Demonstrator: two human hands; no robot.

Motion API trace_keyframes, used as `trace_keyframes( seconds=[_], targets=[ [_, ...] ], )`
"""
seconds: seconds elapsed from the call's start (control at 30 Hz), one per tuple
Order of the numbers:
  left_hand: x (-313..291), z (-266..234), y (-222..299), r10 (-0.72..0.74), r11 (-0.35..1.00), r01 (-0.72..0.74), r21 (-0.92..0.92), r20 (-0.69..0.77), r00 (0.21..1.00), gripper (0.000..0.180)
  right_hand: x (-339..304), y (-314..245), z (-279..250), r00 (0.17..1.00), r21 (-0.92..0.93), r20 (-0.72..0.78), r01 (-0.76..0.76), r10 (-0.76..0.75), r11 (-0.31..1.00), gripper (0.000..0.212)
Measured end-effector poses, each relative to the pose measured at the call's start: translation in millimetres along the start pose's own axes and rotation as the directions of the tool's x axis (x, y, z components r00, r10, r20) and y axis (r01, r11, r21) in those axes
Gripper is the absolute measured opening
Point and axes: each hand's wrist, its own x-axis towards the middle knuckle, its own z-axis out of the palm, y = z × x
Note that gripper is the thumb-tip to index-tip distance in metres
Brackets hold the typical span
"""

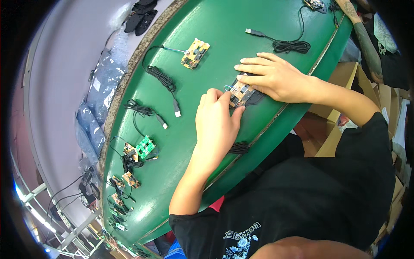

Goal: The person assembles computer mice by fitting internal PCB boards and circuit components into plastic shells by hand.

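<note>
A tan circuit board with dark components rests on a flat black plastic base on the green work surface. My left hand pinches the board's left and near side between thumb and fingers. From the right, my right hand grips the board's far right part with thumb and index finger. Its other fingers stretch out past the board. A short wire loop stands at the board's left edge. Part of the board and base is hidden under my fingers. A bundled black cable lies beside my left wrist.
Farther left lies another tan board with a bundled USB cable. A green board and several tangled boards sit at left. Another USB cable lies beyond my right hand. A co-worker's arm shows at upper right, above cardboard boxes.
</note>
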Motion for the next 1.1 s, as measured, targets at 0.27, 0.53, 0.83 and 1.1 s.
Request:
trace_keyframes(
  seconds=[0.27,0.53,0.83,1.1],
  targets=[
    [-6.8,-6.1,-0.7,-0.002,1.000,0.002,0.021,0.012,1.000,0.037,-1.6,-13.3,13.8,0.993,0.019,-0.117,-0.016,0.018,1.000,0.029],
    [-9.9,-19.2,-11.2,0.062,0.994,-0.067,0.083,0.066,0.996,0.040,-4.5,-41.5,25.4,0.973,-0.043,-0.204,-0.117,0.106,0.992,0.029],
    [-12.4,-7.6,-12.3,-0.035,0.999,0.035,0.010,-0.020,0.999,0.041,11.7,-26.9,7.8,0.953,0.328,-0.016,-0.280,0.302,0.902,0.025],
    [-13.8,-9.5,-17.0,0.029,1.000,-0.029,0.007,-0.048,0.998,0.040,28.3,-33.5,9.5,0.932,0.302,-0.047,-0.331,0.360,0.894,0.018]
  ],
)
